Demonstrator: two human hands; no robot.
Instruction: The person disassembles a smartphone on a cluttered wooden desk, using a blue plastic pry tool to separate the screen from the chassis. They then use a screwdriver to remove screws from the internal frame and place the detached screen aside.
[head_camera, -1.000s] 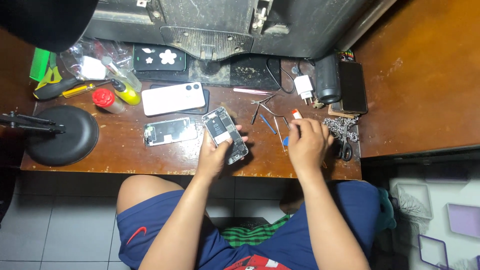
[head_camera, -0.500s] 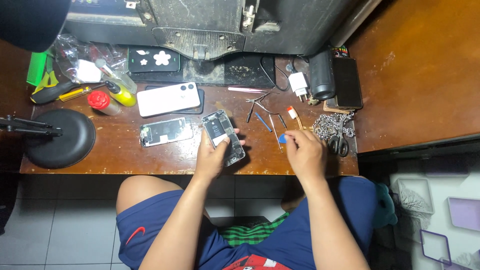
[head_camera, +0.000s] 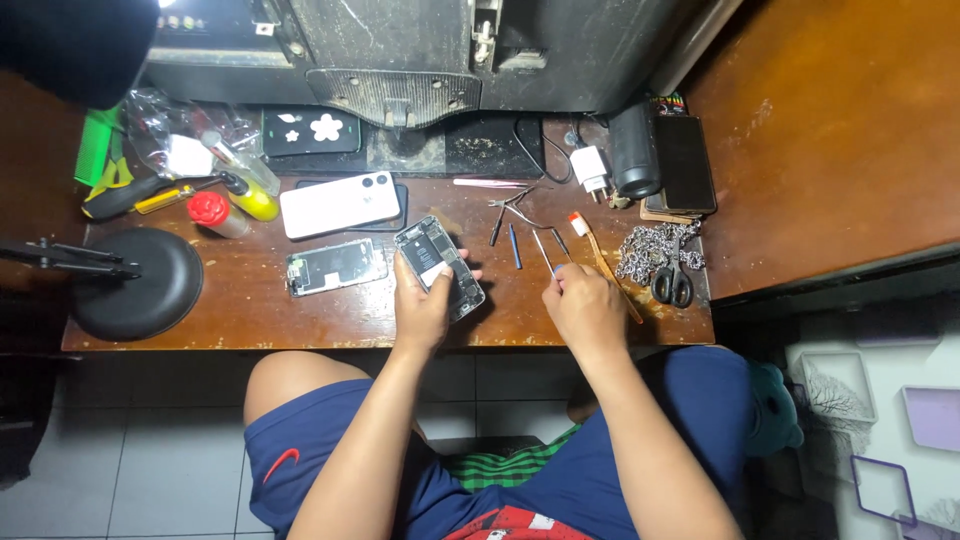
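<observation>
two hands: left hand (head_camera: 420, 305) half-covers opened phone (head_camera: 440, 266); right hand (head_camera: 585, 308) hides tool tip.

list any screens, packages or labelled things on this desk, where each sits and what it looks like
Opened phone: held in the left hand, mid desk; dark insides showing.
Detached panel: flat, just left of it; grey rectangle.
White phone: face down behind the panel.
Dark slab with white flower shapes: back left.
Black phone: far right, dark glass.
Clear plastic bag: back left, crumpled.
Right hand: at the thin tools.
</observation>
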